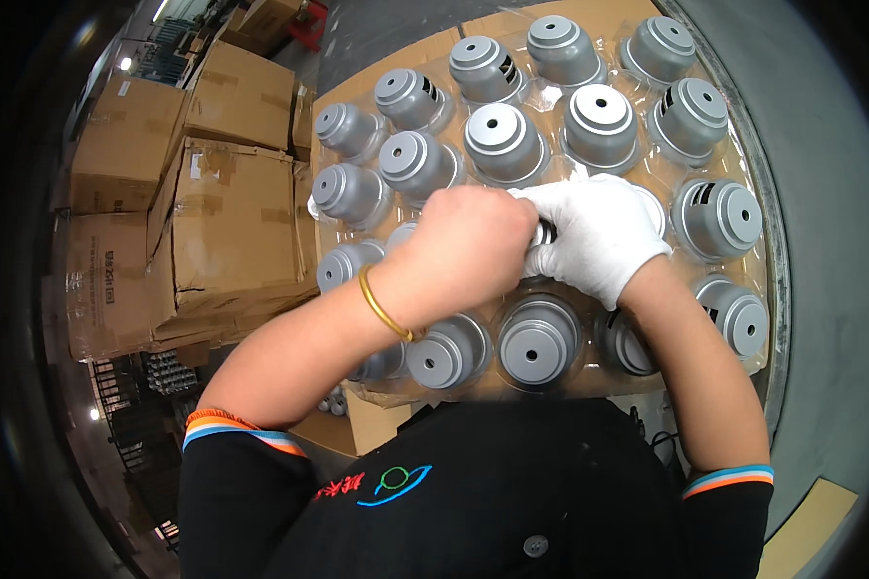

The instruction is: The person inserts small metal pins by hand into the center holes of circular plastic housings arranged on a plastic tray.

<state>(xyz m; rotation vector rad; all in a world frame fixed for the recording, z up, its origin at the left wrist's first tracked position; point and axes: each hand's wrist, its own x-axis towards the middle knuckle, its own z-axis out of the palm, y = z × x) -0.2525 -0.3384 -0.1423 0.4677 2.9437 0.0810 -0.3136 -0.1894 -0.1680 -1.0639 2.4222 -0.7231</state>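
My bare left hand, with a gold bracelet on its wrist, is closed, its knuckles up. Beside it my right hand, in a white glove, curls its fingers inward. The two hands meet over the middle of the tray. Between them shows a bit of a small round part with a dark edge; the fingers hide most of it. Around them stand several grey, stepped, cup-shaped housings, each with a small hole in its top. A near housing sits just below the hands. Some carry black labels.
The housings sit in a clear plastic tray over brown cardboard. Large cardboard boxes are stacked at the left. A flat cardboard piece lies at the lower right. Racks of small parts show at the lower left.
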